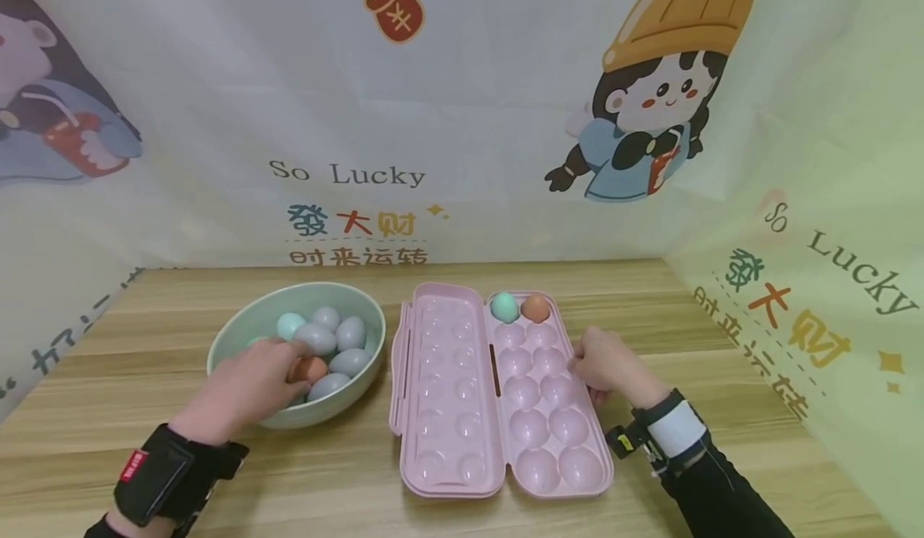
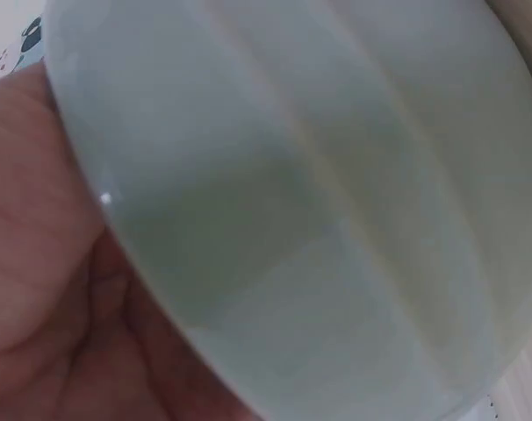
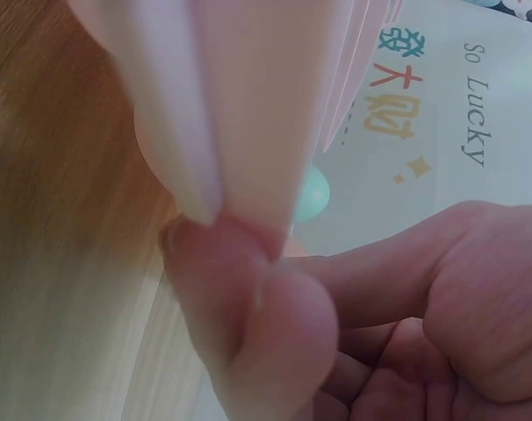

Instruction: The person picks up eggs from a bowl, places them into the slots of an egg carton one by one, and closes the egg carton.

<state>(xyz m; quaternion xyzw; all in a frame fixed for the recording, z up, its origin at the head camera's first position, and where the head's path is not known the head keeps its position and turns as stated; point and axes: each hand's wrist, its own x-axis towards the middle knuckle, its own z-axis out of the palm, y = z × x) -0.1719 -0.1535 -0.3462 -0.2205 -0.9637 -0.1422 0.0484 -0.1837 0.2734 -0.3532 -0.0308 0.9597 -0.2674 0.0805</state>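
My left hand (image 1: 249,382) reaches over the near left rim of a pale green bowl (image 1: 224,325) and pinches an orange-brown egg (image 1: 310,370) with its fingertips. Around that egg lie several grey eggs (image 1: 350,333) and a mint egg (image 1: 291,326). The bowl's outer wall (image 2: 319,219) fills the left wrist view and hides the fingertips. On the right, my right hand (image 1: 609,364) grips the right edge of an open pink egg carton (image 1: 496,474). The right wrist view shows finger and thumb around the carton's edge (image 3: 257,132). A mint egg (image 1: 504,307) and an orange-brown egg (image 1: 536,309) sit in its far row.
The carton's lid (image 1: 447,410) lies flat on its left side, beside the bowl. Everything stands on a wooden tabletop (image 1: 346,474). A printed cloth (image 1: 476,121) rises behind the table and along both sides.
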